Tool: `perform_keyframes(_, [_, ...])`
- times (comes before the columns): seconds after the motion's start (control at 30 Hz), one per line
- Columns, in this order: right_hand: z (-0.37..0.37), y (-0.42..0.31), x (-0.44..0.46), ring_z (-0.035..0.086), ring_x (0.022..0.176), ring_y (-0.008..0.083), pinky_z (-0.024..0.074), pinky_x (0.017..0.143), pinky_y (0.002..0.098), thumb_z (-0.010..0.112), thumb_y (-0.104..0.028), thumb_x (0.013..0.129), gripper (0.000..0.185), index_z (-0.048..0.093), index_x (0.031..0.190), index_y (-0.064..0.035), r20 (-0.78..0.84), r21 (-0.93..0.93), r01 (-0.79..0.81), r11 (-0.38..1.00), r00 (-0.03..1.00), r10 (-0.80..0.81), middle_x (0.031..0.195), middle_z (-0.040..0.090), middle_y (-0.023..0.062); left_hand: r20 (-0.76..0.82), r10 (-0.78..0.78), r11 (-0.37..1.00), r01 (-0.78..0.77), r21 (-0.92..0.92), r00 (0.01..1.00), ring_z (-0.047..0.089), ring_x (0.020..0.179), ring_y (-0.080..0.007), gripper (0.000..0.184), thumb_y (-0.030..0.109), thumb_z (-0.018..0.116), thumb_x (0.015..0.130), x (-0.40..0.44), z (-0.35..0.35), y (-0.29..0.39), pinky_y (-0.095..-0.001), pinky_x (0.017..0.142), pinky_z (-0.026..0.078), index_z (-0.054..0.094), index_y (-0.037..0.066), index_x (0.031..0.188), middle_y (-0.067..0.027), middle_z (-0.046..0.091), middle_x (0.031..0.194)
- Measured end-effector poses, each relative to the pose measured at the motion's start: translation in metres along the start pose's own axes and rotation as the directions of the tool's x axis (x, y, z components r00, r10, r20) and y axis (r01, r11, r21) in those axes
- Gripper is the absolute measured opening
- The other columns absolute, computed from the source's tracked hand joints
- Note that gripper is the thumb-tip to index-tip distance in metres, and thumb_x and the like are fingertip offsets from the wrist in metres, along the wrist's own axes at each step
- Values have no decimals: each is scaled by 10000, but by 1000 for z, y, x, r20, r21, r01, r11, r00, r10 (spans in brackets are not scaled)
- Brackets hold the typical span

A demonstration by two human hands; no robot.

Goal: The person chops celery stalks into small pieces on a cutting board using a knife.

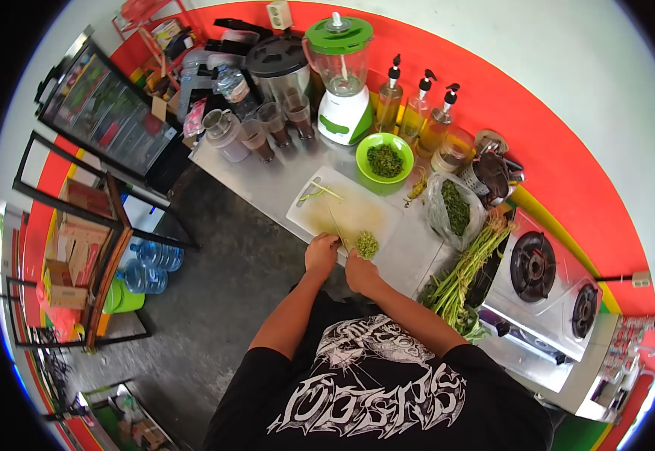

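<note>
A white cutting board [376, 207] lies on the steel counter in front of me. My right hand [363, 273] is closed around the handle of a knife [335, 224], whose thin blade points away across the board. Just left of the blade, at the board's near edge, my left hand [322, 254] has its fingers drawn together; what they pinch is too small to make out. To the right of the knife sits a small heap of chopped green pieces [366, 244]. Several cut green stems [324, 191] lie at the board's far left.
Beyond the board stand a green bowl [371, 175] of chopped leaves, a blender [342, 113] and pump bottles [414, 113]. A plastic bag [451, 214] of greens and long stems [466, 267] lie right, beside a gas stove [538, 293]. Cups [256, 143] line the left end.
</note>
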State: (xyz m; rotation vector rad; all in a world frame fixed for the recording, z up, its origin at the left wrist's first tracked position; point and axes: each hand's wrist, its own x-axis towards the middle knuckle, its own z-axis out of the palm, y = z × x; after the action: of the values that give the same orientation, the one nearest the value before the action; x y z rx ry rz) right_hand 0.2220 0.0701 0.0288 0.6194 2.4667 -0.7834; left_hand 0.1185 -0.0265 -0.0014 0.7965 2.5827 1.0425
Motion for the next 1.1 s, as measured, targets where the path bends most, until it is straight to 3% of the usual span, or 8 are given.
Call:
perform_keyframes(0.23, [5,-13,-4,691,979,436,564,822,487,634,-86,849,424,413,1180,60,5,13,-135,991,991,135,1043,686,292,95,138,990,-138,-8,986,647,906,-355,82,121,669,854,10,-8,-13,-460,788,522,718,87,910,-111,673,904])
perform_keyframes(0.53, [22,-36,2,710,920,419,574,777,489,582,-59,879,312,432,1135,34,-79,40,-193,980,977,196,993,703,266,211,357,933,-357,-40,910,623,920,-334,73,131,659,861,39,-21,-34,-463,782,513,705,80,886,-97,642,921])
perform_keyframes(0.6, [31,-38,19,709,921,425,577,761,492,574,-106,892,338,431,1169,26,-161,143,-268,953,944,289,988,703,268,252,402,912,-408,-30,880,619,920,-336,75,141,674,854,43,-23,-38,-455,784,510,708,83,886,-97,643,922])
perform_keyframes(0.8, [43,-53,10,698,921,448,564,778,526,559,-176,910,382,405,1202,17,-159,170,-366,915,906,392,976,691,293,314,528,838,-544,-42,789,617,930,-310,99,173,684,858,61,-30,-53,-429,788,511,726,111,922,-67,645,916])
perform_keyframes(0.9, [49,-52,3,690,919,461,557,794,535,575,-177,907,377,401,1181,14,-213,278,-465,841,824,526,981,681,305,348,573,808,-583,-87,742,614,926,-288,86,164,689,852,73,-30,-51,-414,783,516,724,124,919,-46,642,911])
perform_keyframes(1.1, [42,-56,11,675,949,476,542,830,548,573,-174,911,366,401,1172,18,-270,341,-534,773,733,625,987,672,312,422,642,747,-645,-160,639,609,929,-279,87,152,690,842,91,-24,-35,-405,786,520,729,122,914,-36,645,903])
